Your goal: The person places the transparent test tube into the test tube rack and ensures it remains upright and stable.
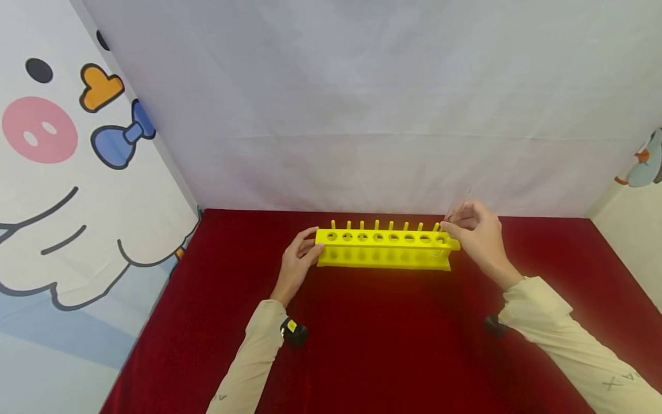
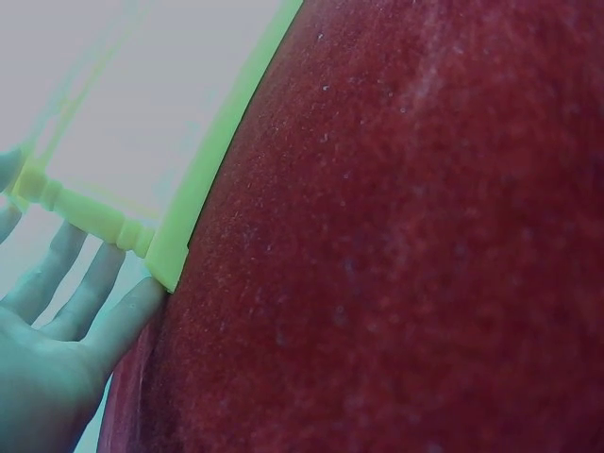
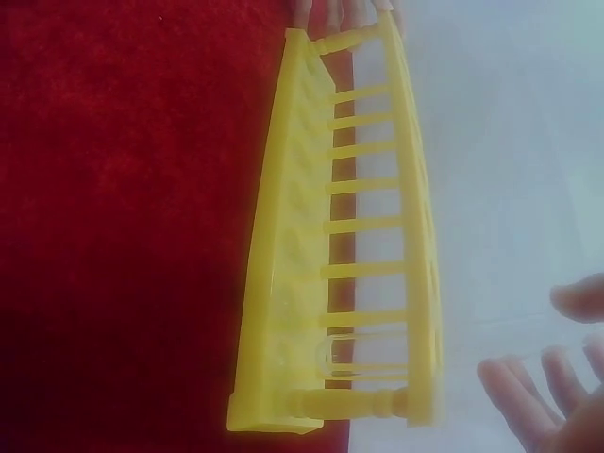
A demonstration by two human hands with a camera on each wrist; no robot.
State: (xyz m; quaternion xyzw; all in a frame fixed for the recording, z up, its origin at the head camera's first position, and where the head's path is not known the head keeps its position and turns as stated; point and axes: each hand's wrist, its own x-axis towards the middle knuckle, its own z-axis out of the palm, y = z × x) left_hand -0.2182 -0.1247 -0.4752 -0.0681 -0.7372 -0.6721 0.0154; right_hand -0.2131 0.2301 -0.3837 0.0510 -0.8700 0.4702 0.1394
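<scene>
A yellow test tube rack [image 1: 383, 257] stands on the red cloth, a row of round holes along its top and upright pegs behind. My left hand [image 1: 298, 256] grips its left end, thumb at the front edge; in the left wrist view, its fingers [image 2: 102, 283] lie along the end post. At the right end, my right hand [image 1: 481, 233] pinches a clear test tube [image 1: 458, 202] between thumb and fingers. The tube passes through the last hole, and its rounded lower end [image 3: 332, 357] shows inside the rack in the right wrist view.
Red cloth [image 1: 383, 339] covers the table. Behind its far edge hangs a pale curtain [image 1: 362, 115], with a cartoon-printed panel [image 1: 67, 230] at the left. Dark wrist devices [image 1: 296, 334] sit below both sleeves.
</scene>
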